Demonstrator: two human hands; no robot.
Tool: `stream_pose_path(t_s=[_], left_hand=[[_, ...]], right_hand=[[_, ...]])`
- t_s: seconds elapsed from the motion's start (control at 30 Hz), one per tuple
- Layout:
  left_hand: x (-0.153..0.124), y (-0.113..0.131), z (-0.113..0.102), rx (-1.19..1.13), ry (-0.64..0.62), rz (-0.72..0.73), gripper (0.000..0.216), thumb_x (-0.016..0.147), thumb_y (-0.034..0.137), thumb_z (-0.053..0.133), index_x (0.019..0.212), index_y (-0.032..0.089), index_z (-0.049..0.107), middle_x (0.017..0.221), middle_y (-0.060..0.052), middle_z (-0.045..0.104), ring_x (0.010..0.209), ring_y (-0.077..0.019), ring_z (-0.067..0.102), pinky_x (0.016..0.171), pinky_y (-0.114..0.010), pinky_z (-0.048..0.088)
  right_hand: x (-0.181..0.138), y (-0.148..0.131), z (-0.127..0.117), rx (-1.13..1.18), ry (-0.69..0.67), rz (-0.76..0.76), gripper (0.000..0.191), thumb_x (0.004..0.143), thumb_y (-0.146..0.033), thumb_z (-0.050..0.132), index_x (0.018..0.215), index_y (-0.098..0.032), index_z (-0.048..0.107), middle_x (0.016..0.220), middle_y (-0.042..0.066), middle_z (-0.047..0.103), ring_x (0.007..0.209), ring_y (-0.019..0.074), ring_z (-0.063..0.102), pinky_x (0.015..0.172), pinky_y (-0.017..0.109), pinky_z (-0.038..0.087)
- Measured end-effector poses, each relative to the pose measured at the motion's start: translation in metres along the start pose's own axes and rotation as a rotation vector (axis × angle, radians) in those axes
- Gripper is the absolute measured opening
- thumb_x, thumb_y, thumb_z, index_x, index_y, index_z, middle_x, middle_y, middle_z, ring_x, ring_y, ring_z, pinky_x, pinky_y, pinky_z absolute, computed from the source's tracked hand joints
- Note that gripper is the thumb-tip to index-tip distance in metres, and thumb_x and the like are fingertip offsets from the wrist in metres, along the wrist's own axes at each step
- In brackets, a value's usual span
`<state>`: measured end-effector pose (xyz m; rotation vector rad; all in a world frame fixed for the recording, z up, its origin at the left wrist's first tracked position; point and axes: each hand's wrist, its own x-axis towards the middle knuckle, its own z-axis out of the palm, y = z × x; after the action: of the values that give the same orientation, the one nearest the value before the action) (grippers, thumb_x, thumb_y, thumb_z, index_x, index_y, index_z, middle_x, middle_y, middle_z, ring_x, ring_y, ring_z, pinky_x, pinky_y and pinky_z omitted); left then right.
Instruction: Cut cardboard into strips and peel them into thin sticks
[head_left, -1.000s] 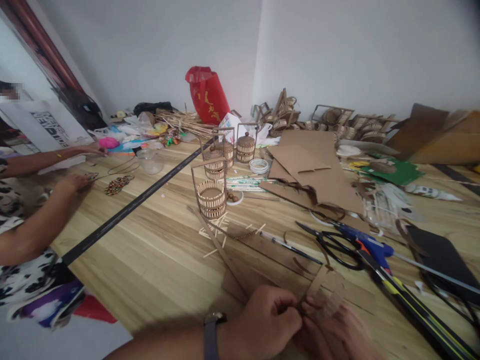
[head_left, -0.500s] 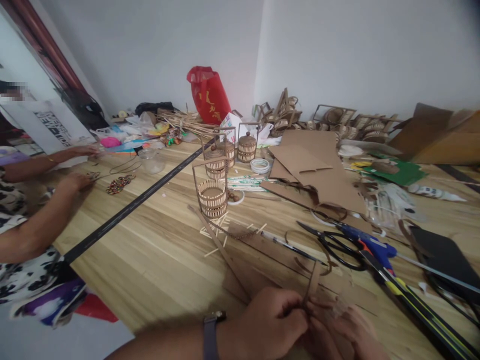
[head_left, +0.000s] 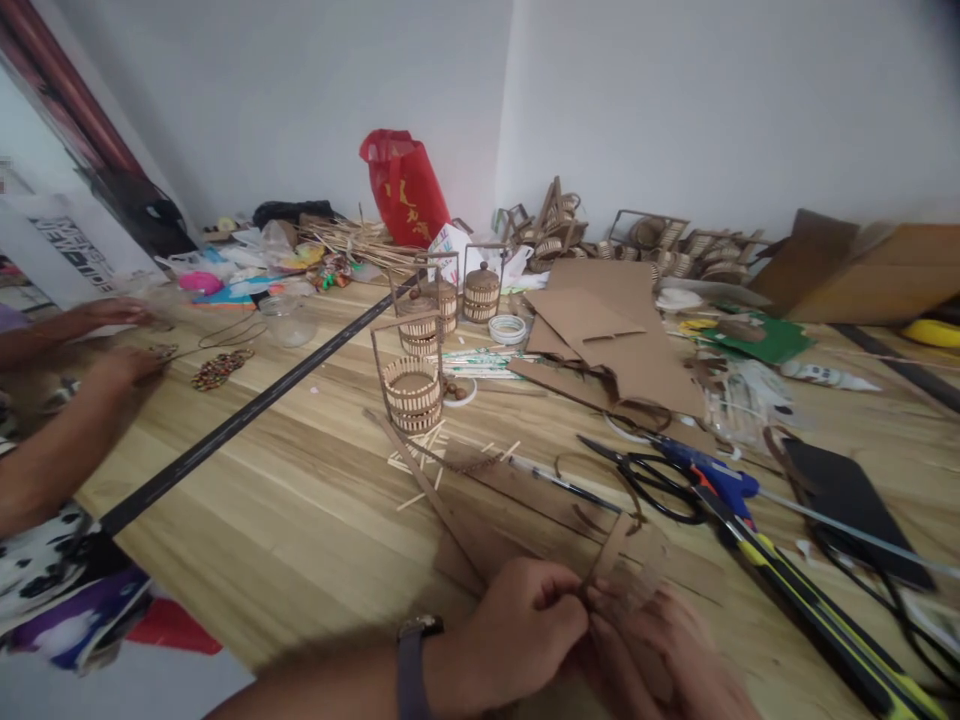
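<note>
My left hand (head_left: 517,630), with a watch (head_left: 409,660) on its wrist, is closed in a pinch on a small brown cardboard piece (head_left: 626,560) at the near edge of the wooden table (head_left: 300,500). My right hand (head_left: 660,655) is blurred and closed around the same piece from the right. A thin cardboard strip rises from between the two hands. Just beyond them lie cardboard strips (head_left: 450,505), short wooden sticks (head_left: 420,455) and a small slatted cardboard basket (head_left: 411,385) with a tall handle.
Black scissors (head_left: 660,480), a blue glue gun (head_left: 705,470) and a yellow-black tool (head_left: 825,610) lie to the right, beside a black phone (head_left: 847,495). Cardboard sheets (head_left: 615,330) and more baskets (head_left: 480,290) sit further back. Another person's arms (head_left: 67,420) work at the left with beads (head_left: 217,368).
The view has shifted slightly left and down. My hands stay pinched on the cardboard piece, turning it a little. The other person's hands have moved slightly at the left.
</note>
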<state>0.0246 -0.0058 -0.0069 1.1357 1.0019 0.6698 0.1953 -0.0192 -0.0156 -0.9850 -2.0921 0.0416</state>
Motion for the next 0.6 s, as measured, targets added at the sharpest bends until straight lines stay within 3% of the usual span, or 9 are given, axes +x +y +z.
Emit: stream_pose_path(t_s=[0.17, 0.4, 0.6], left_hand=[[-0.003, 0.007, 0.0, -0.013, -0.021, 0.019, 0.019, 0.072, 0.03, 0.042, 0.064, 0.018, 0.053, 0.055, 0.001, 0.051, 0.051, -0.0126, 0.046, 0.049, -0.023, 0.034], [-0.006, 0.011, -0.002, 0.036, -0.022, 0.057, 0.019, 0.073, 0.031, 0.042, 0.065, 0.018, 0.054, 0.054, 0.001, 0.052, 0.05, -0.012, 0.047, 0.048, -0.023, 0.036], [-0.007, 0.012, -0.004, 0.076, -0.031, 0.05, 0.019, 0.076, 0.031, 0.043, 0.068, 0.019, 0.055, 0.054, 0.002, 0.055, 0.049, -0.0124, 0.047, 0.047, -0.023, 0.036]], right_hand=[[0.004, -0.01, 0.001, 0.022, 0.049, 0.052, 0.012, 0.088, -0.018, 0.063, 0.095, -0.026, 0.067, 0.086, 0.001, 0.077, 0.079, 0.0187, 0.073, 0.083, 0.034, 0.057], [0.017, -0.023, 0.001, 0.182, 0.142, 0.198, 0.015, 0.087, -0.013, 0.061, 0.078, -0.025, 0.061, 0.069, -0.003, 0.069, 0.065, 0.0151, 0.065, 0.072, 0.03, 0.052], [0.015, -0.027, 0.002, 0.288, 0.171, 0.342, 0.014, 0.088, -0.018, 0.063, 0.076, -0.025, 0.062, 0.072, 0.0, 0.07, 0.069, 0.0169, 0.066, 0.069, 0.03, 0.052]])
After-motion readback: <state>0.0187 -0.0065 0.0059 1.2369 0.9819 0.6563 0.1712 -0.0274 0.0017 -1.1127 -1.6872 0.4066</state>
